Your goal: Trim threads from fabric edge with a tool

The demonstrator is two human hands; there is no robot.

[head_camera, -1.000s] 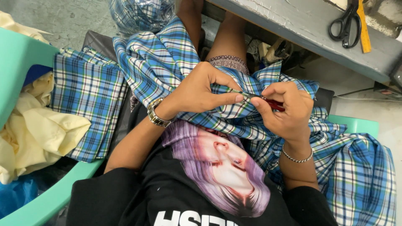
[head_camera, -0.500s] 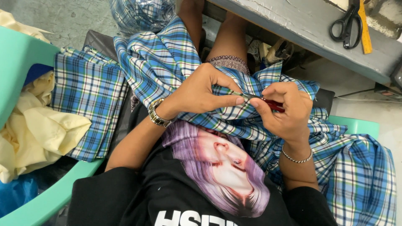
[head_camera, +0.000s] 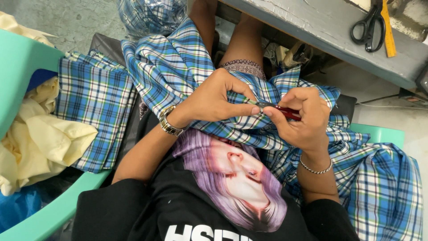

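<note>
Cloth in pale yellow [head_camera: 40,138] lies heaped at the far left inside a green plastic tub [head_camera: 20,76], with a folded stack of blue plaid fabric [head_camera: 96,107] just beside it. Next along, the left hand [head_camera: 214,100], a metal watch [head_camera: 168,125] at its wrist, has fingers closed together, pinching a bunched fold of the blue plaid garment [head_camera: 174,67] that drapes over the person's lap and knees. At the centre, the fold meets a small red-handled cutting tool [head_camera: 278,108], its metal tip touching the fabric between both thumbs. The right hand [head_camera: 303,118] is clamped on that tool, fingers curled tight around the red handle; a thin bracelet [head_camera: 315,169] circles the wrist. The garment continues down to the lower right corner. At the upper right, black scissors [head_camera: 368,27] and a yellow ruler [head_camera: 387,29] rest on a grey table [head_camera: 312,22], well apart from both hands.
</note>
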